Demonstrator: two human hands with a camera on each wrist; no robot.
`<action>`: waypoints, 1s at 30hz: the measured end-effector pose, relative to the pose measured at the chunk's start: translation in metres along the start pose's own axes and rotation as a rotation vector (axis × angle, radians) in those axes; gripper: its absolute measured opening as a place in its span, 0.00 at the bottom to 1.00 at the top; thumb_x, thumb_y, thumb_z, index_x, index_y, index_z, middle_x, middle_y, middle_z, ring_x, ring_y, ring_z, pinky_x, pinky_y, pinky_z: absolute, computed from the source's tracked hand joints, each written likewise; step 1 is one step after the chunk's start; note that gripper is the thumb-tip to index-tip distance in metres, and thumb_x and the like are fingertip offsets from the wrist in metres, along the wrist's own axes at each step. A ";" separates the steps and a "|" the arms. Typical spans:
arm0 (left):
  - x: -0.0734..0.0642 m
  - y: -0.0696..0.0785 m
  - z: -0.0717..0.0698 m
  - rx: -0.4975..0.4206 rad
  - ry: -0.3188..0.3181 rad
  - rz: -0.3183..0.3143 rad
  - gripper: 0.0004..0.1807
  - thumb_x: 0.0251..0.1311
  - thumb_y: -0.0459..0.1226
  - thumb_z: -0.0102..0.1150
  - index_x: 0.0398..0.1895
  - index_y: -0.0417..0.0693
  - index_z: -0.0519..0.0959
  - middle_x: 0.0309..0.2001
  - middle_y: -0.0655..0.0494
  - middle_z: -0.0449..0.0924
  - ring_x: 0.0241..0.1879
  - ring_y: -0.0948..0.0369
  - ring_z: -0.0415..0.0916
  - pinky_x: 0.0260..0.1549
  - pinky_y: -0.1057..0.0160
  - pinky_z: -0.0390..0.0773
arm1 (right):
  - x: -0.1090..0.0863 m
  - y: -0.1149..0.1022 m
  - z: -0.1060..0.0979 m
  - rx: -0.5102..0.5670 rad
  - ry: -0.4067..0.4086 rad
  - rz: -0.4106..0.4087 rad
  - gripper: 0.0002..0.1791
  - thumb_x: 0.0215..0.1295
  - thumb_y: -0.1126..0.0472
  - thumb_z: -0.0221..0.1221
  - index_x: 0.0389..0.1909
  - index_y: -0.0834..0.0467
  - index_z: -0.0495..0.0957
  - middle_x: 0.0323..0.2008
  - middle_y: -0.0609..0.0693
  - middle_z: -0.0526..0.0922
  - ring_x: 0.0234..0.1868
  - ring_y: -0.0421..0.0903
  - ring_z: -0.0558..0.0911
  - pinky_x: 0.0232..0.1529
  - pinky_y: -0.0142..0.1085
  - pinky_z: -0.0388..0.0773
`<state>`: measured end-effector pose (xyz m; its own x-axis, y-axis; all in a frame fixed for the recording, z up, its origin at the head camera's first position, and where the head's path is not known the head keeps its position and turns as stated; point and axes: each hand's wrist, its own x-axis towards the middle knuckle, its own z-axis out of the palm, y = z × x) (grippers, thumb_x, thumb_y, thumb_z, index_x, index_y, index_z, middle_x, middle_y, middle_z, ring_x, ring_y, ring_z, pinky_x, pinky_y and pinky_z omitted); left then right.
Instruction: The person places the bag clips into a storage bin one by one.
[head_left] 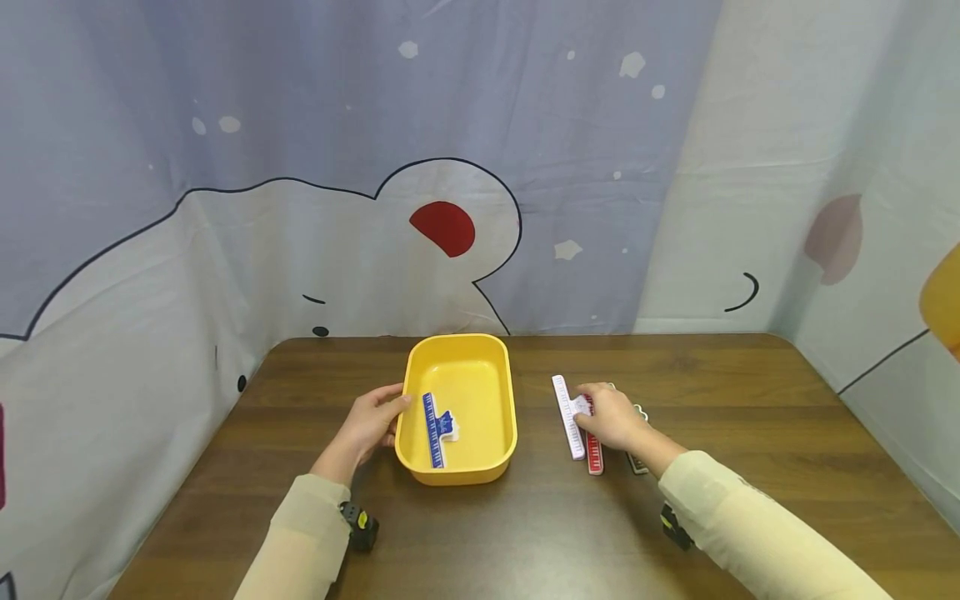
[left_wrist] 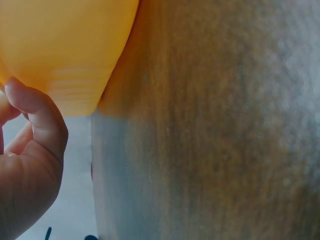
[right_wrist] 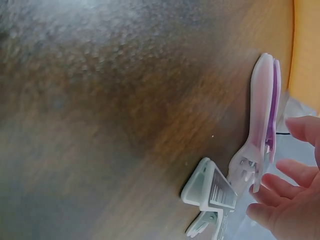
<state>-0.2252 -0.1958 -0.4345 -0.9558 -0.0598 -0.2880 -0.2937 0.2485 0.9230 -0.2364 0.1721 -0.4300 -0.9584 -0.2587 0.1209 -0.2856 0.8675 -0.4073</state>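
Observation:
My left hand [head_left: 370,423] holds the left side of a yellow plastic tub [head_left: 456,477], thumb at the rim in the left wrist view. Inside the tub lies a blue clip [head_left: 432,433] with a ruler-like printed bar. Over several more clips on the table is my right hand [head_left: 611,418], its thumb and fingertips right at the tab of a white clip [head_left: 567,419]. In the right wrist view this clip shows a purple inner side, and the fingers are spread loosely beside it. A red clip [head_left: 595,457] lies partly hidden under the right hand.
A dark-edged clip [head_left: 638,464] lies to the right, partly covered by the right wrist. The brown wooden table [head_left: 510,542] ends at the back against a printed curtain [head_left: 360,267]. A pale clip [right_wrist: 212,192] stands near the hand in the right wrist view.

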 end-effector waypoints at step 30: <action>-0.001 0.001 0.000 -0.006 -0.007 -0.007 0.27 0.66 0.46 0.53 0.67 0.51 0.65 0.44 0.42 0.77 0.26 0.57 0.76 0.23 0.67 0.79 | 0.004 0.001 0.003 -0.054 0.007 0.025 0.17 0.49 0.64 0.62 0.39 0.70 0.79 0.45 0.66 0.79 0.47 0.58 0.78 0.50 0.49 0.74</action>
<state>-0.2247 -0.1957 -0.4329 -0.9535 -0.0549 -0.2963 -0.3006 0.2420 0.9225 -0.2408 0.1703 -0.4323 -0.9652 -0.2333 0.1178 -0.2605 0.8956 -0.3606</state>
